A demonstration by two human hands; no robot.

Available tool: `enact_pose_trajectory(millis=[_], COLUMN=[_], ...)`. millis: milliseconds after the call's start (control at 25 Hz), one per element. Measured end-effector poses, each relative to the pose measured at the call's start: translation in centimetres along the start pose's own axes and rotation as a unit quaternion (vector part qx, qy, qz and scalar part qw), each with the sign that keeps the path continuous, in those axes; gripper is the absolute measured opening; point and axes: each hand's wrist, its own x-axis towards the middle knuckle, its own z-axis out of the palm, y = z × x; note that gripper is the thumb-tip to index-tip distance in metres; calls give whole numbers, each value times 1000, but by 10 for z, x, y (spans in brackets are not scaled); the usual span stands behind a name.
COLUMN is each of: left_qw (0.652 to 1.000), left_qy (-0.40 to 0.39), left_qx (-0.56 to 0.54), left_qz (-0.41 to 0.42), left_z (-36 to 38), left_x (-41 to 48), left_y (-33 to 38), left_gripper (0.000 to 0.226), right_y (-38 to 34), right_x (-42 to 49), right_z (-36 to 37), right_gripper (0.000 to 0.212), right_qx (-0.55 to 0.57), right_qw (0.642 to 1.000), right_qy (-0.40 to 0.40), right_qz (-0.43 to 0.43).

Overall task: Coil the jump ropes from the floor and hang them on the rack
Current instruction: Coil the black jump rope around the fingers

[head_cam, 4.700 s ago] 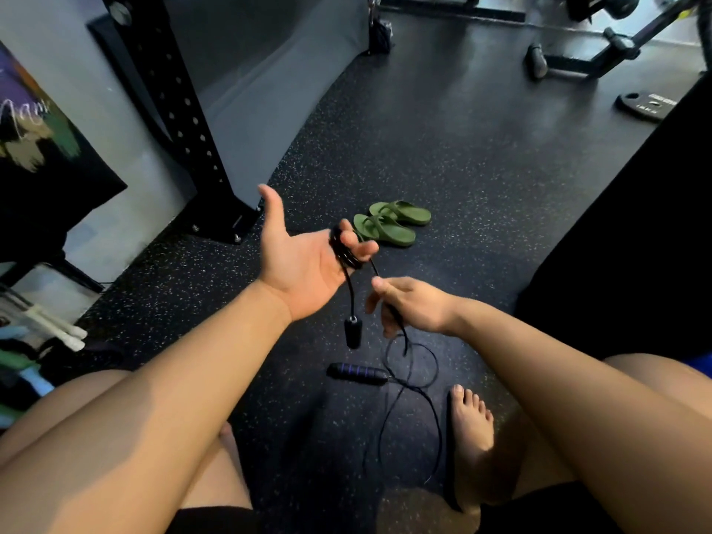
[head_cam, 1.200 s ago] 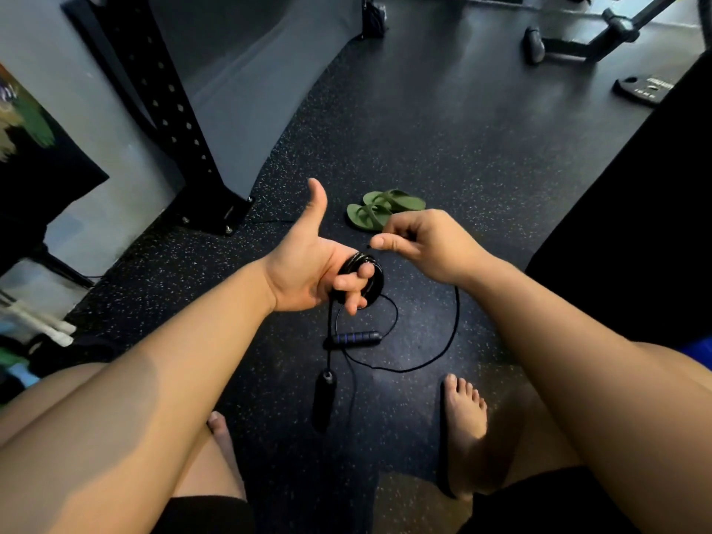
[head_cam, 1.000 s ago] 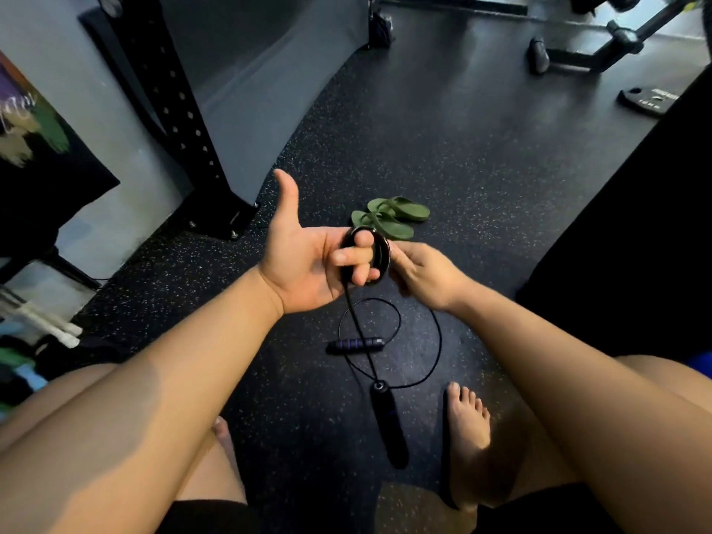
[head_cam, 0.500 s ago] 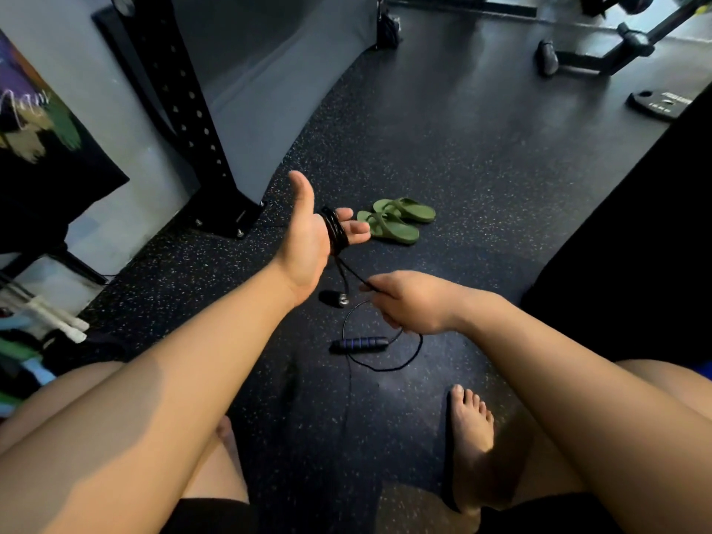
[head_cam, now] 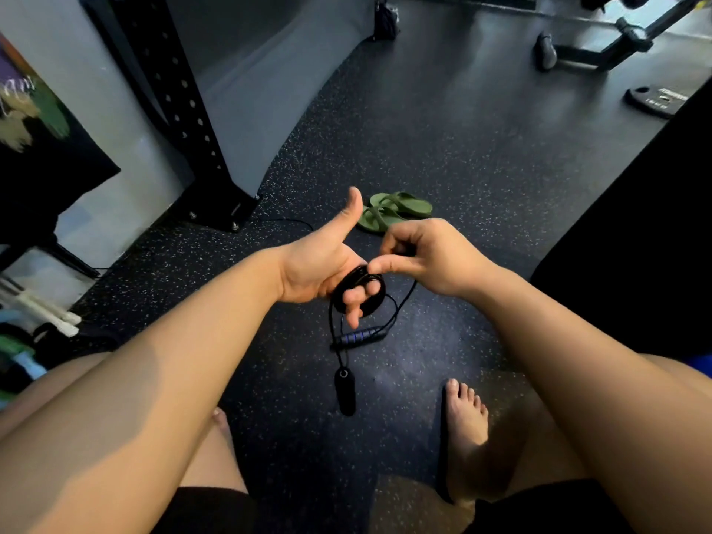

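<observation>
Right hand [head_cam: 420,256] risen to coil [head_cam: 360,292] | pinches rope [head_cam: 403,307] | left hand [head_cam: 319,264] grips coil

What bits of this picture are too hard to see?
All in the head view:
- Top of the rack: cut off by the upper edge.
- Loop count in the coil: dark strands merge, and left hand fingers cover some.
- Lettering on the weight plate: too small, blurred.

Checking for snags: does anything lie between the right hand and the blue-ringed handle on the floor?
Nothing visible. The cord hangs free from the right hand to the blue-ringed handle; sandals and foot lie apart.
</observation>
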Motion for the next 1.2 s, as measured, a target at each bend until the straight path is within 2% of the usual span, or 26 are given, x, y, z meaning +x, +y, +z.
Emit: enact_pose_trajectory(millis=[80,160,240,320,400,560,640,720,800,880,960,1000,1080,1200], left_qw=[995,975,932,883,849,801,814,867,913,952,985,992,998,1000], left_qy=[-41,-32,13,54,97,186,228,289,324,274,166,118,49,6], left_qx=[-74,-187,-313,-396,-432,-454,-428,-320,-178,-78,21,41,39,-11], left_qz=[48,113,182,244,287,344,319,249,172,109,53,26,-1,21], left_z=[-2,-2,-5,-11,-14,-16,-16,-12,-6,-6,-10,-11,-7,1], left_x=[-6,-13,-16,-16,-12,0,7,17,23,24,20,16,8,-2], left_y=[2,4,4,2,-2,-8,-9,-13,-19,-22,-21,-19,-12,0], left_gripper=[114,111,112,113,115,118,122,124,115,119,132,129,122,113], right_y=[6,14,23,31,30,6,-7,-15,-20,-21,-19,-18,-13,-5], right_x=[0,0,-2,-6,-8,-1,2,3,5,6,7,6,6,4], right_z=[4,11,23,36,44,35,33,33,29,18,4,-3,-9,-8], right_gripper=[41,47,55,52,40,32,25,23,21,15,11,11,20,27], right_qx=[66,119,137,116,91,4,-66,-129,-166,-172,-144,-131,-109,-52], right_qw=[997,990,983,978,972,980,979,974,974,980,988,990,993,997], right_qy=[25,39,9,-62,-123,-160,-177,-181,-156,-98,-47,-30,-17,-20], right_qz=[28,67,122,164,176,120,74,44,11,-31,-39,-42,-53,-44])
